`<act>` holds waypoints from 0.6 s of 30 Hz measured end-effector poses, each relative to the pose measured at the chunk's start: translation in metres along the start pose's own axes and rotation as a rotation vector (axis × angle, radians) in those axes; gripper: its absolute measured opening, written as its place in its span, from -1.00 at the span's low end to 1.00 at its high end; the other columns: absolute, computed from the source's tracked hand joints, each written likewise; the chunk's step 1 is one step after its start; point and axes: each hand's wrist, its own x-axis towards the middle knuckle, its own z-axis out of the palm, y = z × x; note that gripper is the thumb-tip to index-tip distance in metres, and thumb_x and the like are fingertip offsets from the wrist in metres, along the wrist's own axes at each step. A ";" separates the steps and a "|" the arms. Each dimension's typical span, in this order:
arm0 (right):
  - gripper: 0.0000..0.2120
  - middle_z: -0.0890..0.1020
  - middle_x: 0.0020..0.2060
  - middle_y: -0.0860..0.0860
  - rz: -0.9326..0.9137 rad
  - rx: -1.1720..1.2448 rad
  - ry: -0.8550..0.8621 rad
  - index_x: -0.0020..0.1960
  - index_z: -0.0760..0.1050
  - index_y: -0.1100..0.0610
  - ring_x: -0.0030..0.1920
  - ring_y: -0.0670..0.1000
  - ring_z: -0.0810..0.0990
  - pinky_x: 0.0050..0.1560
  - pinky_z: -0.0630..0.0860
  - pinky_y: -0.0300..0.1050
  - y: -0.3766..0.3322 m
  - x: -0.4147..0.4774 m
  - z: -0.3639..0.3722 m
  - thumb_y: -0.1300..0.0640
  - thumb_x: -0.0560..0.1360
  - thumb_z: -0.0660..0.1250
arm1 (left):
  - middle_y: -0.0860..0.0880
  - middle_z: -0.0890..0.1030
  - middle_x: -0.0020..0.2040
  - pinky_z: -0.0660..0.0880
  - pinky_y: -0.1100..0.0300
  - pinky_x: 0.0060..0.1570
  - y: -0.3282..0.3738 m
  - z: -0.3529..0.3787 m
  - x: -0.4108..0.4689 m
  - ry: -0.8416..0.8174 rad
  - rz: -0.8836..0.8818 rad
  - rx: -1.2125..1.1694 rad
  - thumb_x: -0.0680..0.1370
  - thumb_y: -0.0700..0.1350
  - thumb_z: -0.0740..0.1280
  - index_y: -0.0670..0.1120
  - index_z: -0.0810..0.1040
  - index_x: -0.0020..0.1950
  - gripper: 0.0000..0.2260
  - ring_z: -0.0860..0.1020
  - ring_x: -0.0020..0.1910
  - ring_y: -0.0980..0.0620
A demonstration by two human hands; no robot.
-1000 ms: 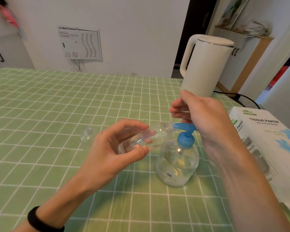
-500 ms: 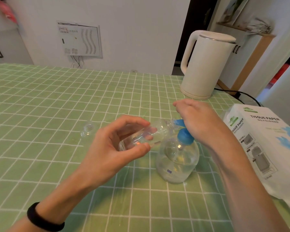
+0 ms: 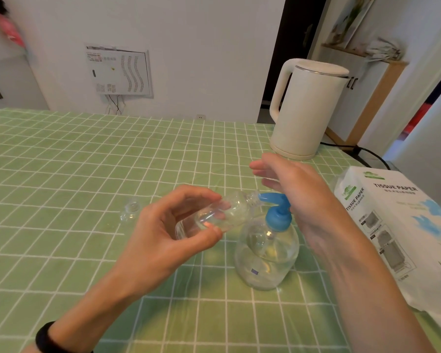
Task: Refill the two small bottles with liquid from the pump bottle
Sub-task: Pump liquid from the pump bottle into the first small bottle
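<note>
Head camera: a person's left hand point(image 3: 163, 240) clamps its fingers point(image 3: 189, 193) round a clear small bottle point(image 3: 214, 217), tipped almost flat with its mouth at the blue spout point(image 3: 267, 197) of the pump bottle point(image 3: 267, 256) standing mid-bench point(image 3: 61, 174), while the right hand point(image 3: 298, 200), fingers straight and holding nothing, is poised over the pump head. A hard press, or the mouth slipping off the spout, would likely squirt liquid onto the bench, and the tilt could let it run back out. At the pump bottle's 3 o'clock a pack point(image 3: 392, 225) reads "TISSUE PAPER"; a white kettle point(image 3: 308, 108) stands at 1 o'clock.

white tissue pack point(image 3: 402, 225) printed "TISSUE PAPER" on top and side
</note>
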 end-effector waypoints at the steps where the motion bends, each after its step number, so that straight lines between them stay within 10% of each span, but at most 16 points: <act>1: -0.58 0.73 0.09 -0.15 -0.019 0.038 -0.003 0.05 0.73 -0.07 0.17 -0.09 0.66 0.35 0.49 0.11 -0.001 -0.001 0.001 -0.24 0.34 0.32 | -0.01 0.75 0.17 0.64 0.11 0.22 0.000 0.000 0.000 0.001 0.003 0.001 0.42 -0.09 0.55 -0.05 0.66 0.19 -0.65 0.71 0.23 -0.02; 18: -0.29 0.78 -0.17 -0.01 -0.204 0.143 0.066 -0.17 0.74 -0.02 -0.10 -0.09 0.71 0.08 0.48 0.03 0.056 -0.028 0.014 -0.50 0.48 0.02 | 0.01 0.74 0.18 0.66 0.04 0.18 0.001 -0.001 0.000 -0.027 0.030 0.015 0.41 -0.08 0.55 -0.07 0.64 0.21 -0.62 0.71 0.23 -0.02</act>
